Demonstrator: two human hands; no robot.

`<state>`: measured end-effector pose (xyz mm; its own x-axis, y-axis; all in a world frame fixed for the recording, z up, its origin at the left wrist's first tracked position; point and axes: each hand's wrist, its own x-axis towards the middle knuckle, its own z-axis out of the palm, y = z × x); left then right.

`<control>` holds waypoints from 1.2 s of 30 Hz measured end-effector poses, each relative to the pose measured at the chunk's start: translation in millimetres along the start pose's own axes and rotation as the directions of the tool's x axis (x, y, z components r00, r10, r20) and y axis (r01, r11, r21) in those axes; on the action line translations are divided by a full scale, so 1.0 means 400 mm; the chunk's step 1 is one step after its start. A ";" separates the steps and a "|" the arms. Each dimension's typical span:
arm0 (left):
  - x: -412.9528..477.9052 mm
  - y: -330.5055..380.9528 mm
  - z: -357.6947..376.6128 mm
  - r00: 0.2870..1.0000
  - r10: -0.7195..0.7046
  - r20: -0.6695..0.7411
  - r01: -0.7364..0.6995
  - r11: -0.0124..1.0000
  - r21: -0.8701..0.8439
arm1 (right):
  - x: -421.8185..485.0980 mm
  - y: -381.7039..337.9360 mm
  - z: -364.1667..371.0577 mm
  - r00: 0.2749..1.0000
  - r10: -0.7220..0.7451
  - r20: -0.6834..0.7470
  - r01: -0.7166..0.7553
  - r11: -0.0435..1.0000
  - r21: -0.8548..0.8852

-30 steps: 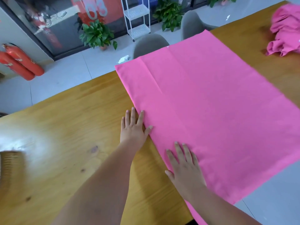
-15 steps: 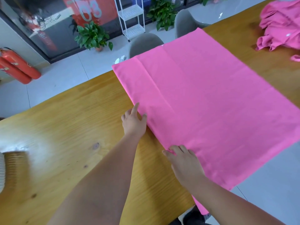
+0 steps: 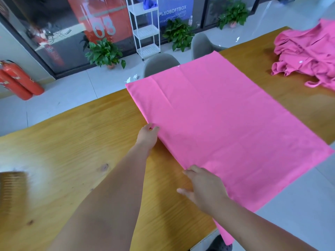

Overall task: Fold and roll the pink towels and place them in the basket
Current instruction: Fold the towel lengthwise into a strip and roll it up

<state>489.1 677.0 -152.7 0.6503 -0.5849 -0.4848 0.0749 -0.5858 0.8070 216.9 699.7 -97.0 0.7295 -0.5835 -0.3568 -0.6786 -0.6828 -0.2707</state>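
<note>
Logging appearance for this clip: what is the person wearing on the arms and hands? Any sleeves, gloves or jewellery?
Both forearms are bare as far as the frame shows, with no sleeve in view. The left hand and right hand are ungloved. No watch, band or bracelet shows at either wrist. No ring can be made out, though the fingers are slightly blurred.

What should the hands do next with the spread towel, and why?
Probably lift the towel's left edge and carry it across to the opposite edge, halving it. The pink towel lies flat on the wooden table; the left hand pinches that edge, and the right hand touches it too, grip unclear.
</note>
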 end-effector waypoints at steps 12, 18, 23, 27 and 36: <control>-0.145 -0.085 -0.136 0.999 0.031 -0.018 -0.031 0.999 0.023 | -0.110 -0.090 -0.021 0.990 -0.118 0.077 0.115 0.993 0.039; -0.192 0.002 -0.125 0.984 0.177 0.025 -0.178 0.983 0.034 | -0.156 -0.057 -0.109 0.995 -0.102 -0.007 0.102 0.989 0.103; -0.195 0.131 -0.044 0.964 0.265 0.028 -0.263 0.963 -0.053 | -0.166 0.034 -0.190 0.991 -0.042 -0.127 0.063 0.984 0.165; -0.177 0.240 0.048 0.953 0.301 0.018 -0.297 0.948 -0.113 | -0.156 0.133 -0.269 0.976 0.001 -0.218 0.037 0.984 0.174; -0.092 0.446 0.294 0.949 0.314 -0.006 -0.312 0.941 -0.134 | -0.087 0.428 -0.416 0.953 0.025 -0.303 0.046 0.973 0.226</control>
<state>389.7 528.2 -30.3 0.6452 -0.7360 -0.2049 -0.0311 -0.2933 0.9555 89.5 530.0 18.1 0.7039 -0.7063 -0.0756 -0.6458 -0.5921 -0.4820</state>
